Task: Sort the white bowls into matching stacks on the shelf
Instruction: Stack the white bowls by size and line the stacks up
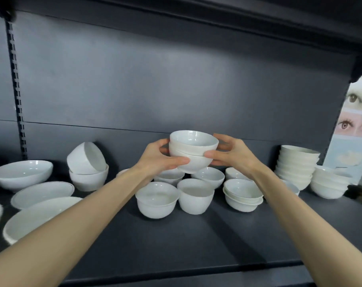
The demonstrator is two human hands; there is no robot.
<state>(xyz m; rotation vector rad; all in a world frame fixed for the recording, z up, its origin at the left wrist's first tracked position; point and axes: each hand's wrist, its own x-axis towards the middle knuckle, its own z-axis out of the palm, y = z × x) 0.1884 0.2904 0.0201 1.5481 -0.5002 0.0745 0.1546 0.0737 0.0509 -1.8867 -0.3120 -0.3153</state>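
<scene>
White glazed ceramic fills the dark shelf point(196, 245), and above its middle a pair of nested bowls point(193, 152) is held clear of everything below. The left grip point(157, 156) curls round the pair's left side, thumb across the front of the lower bowl and fingers behind. The right grip point(236, 154) mirrors it on the right side, thumb tip pressed near the seam where the two bowls meet. The upper bowl sits slightly crooked in the lower one.

Directly beneath, toward the back edge, loose small bowls point(209, 176) crowd together. Nearer the front edge stand a flared bowl point(157, 199), a straight-sided bowl point(195, 198) touching it, and a short stack point(243, 195) just beside. At the right end a tall stack point(296, 166) rises against the back, with a lower stack point(329, 183) next to it. Toward the left end a tipped bowl point(85, 157) lies on its side atop an upright bowl point(89, 180), with a wide shallow bowl point(21, 175) and oval dishes point(42, 193) beyond.
</scene>
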